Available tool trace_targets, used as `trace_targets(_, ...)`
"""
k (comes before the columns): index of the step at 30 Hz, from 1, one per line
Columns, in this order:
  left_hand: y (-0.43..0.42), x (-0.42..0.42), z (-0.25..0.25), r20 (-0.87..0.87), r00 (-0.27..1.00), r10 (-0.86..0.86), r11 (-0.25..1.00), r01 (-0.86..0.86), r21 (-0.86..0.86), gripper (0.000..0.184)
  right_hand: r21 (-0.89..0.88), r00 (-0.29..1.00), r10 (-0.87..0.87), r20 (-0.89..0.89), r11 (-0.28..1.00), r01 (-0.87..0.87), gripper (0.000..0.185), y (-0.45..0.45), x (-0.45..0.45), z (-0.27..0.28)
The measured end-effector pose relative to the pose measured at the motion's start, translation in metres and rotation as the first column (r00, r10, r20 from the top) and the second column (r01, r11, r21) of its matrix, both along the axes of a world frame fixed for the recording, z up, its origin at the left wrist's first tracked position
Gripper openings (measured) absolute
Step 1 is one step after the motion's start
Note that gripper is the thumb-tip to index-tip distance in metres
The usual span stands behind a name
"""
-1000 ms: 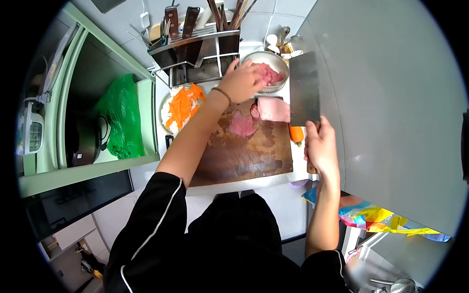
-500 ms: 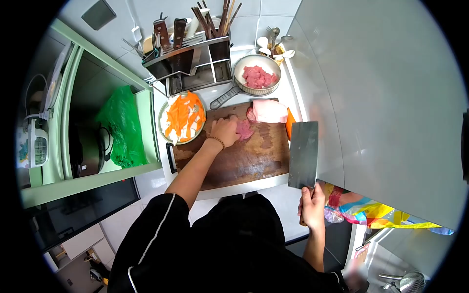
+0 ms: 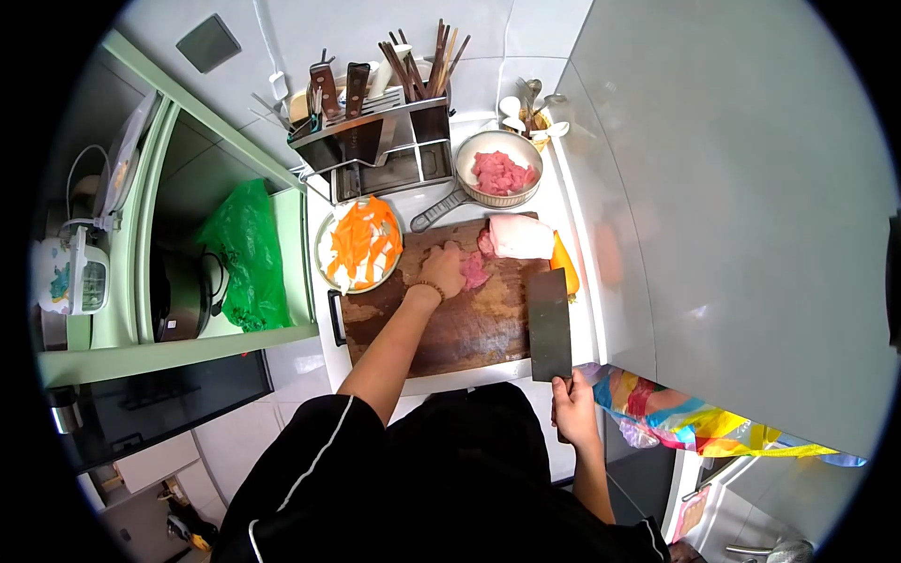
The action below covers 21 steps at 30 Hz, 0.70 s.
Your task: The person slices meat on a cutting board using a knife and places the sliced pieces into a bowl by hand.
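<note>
Head view: we are gripping the cleaver [image 3: 549,327] in our right hand [image 3: 575,410], lengthwise away from us; to its left, the pink meat [image 3: 476,271] is lying on the chopping board [image 3: 460,336] against our nearer left hand [image 3: 441,269], whose finger closure we are failing to tell.

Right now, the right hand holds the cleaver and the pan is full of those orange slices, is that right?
Not quite: the head view shows pink meat in the pan, not orange slices. The right hand does hold the cleaver.
</note>
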<state>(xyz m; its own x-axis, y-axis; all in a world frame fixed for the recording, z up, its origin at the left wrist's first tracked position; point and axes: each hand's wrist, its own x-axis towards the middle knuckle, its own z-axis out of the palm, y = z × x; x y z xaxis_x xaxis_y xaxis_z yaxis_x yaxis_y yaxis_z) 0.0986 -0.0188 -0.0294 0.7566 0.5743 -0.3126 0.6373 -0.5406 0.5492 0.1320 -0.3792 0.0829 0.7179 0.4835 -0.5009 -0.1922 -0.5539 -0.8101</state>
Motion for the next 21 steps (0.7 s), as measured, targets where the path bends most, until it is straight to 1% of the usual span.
trace_targets(1,-0.002,-0.004,0.002,0.059,0.997,0.058,0.998,-0.06,0.034,0.044,-0.019,0.998,0.032,0.049,0.999,-0.031,0.014,-0.002,0.002,-0.009)
trace_targets(2,-0.001,-0.007,0.003,0.058,0.989,0.136,0.991,-0.135,-0.018,0.043,-0.043,0.993,0.066,0.093,0.997,-0.062,0.015,-0.006,0.002,-0.015)
trace_targets(4,0.0,-0.009,0.022,0.037,0.958,0.284,0.953,-0.278,-0.122,0.042,-0.079,0.999,0.045,0.025,0.996,-0.043,0.017,0.001,0.005,-0.002)
trace_targets(7,0.004,-0.007,0.026,-0.167,0.974,0.153,0.978,-0.174,-0.114,0.035,-0.075,0.999,0.048,0.006,0.996,-0.048,0.017,0.002,0.011,-0.002)
trace_targets(10,-0.004,-0.006,0.025,-0.203,0.96,0.193,0.977,-0.207,-0.047,0.026,-0.059,0.998,0.059,0.006,0.997,-0.058,0.017,0.002,0.015,-0.006)
trace_targets(11,-0.005,-0.009,0.018,-0.087,0.98,0.178,0.984,-0.178,0.006,0.024,-0.064,0.998,0.062,0.003,0.996,-0.061,0.017,0.002,0.016,-0.005)
trace_targets(12,-0.007,-0.012,-0.001,0.031,0.988,0.154,0.986,-0.155,0.061,0.024,-0.07,0.998,0.064,0.001,0.996,-0.064,0.017,0.002,0.016,-0.004)
trace_targets(13,-0.009,-0.014,-0.003,0.146,0.982,0.12,0.983,-0.138,0.119,0.023,-0.064,0.997,0.075,0.026,0.995,-0.073,0.017,0.0,0.016,-0.009)
trace_targets(15,-0.012,-0.014,-0.002,0.284,0.948,0.141,0.99,-0.126,-0.07,0.019,-0.055,0.993,0.095,0.076,0.994,-0.091,0.017,-0.005,0.015,-0.02)
trace_targets(16,-0.013,-0.014,0.003,0.349,0.923,0.161,0.981,-0.109,-0.163,0.019,-0.061,0.995,0.087,0.054,0.995,-0.084,0.016,-0.005,0.015,-0.019)
trace_targets(17,-0.013,-0.014,-0.003,0.392,0.894,0.219,0.952,-0.108,-0.286,0.016,-0.068,0.996,0.08,0.031,0.995,-0.077,0.016,-0.006,0.015,-0.018)
trace_targets(18,-0.012,-0.012,-0.009,0.426,0.86,0.281,0.91,-0.097,-0.404,0.014,-0.074,0.997,0.072,0.009,0.995,-0.071,0.016,-0.005,0.015,-0.016)
trace_targets(19,-0.011,-0.012,-0.014,0.45,0.823,0.345,0.854,-0.076,-0.515,0.014,-0.072,0.996,0.081,0.027,0.994,-0.079,0.016,-0.007,0.015,-0.019)
trace_targets(20,-0.011,-0.012,-0.02,0.443,0.772,0.456,0.765,-0.086,-0.638,0.011,-0.07,0.995,0.089,0.045,0.994,-0.086,0.016,-0.009,0.015,-0.024)
trace_targets(21,-0.014,-0.01,-0.001,0.417,0.715,0.561,0.66,-0.083,-0.747,0.01,-0.068,0.993,0.098,0.063,0.993,-0.094,0.016,-0.011,0.014,-0.026)
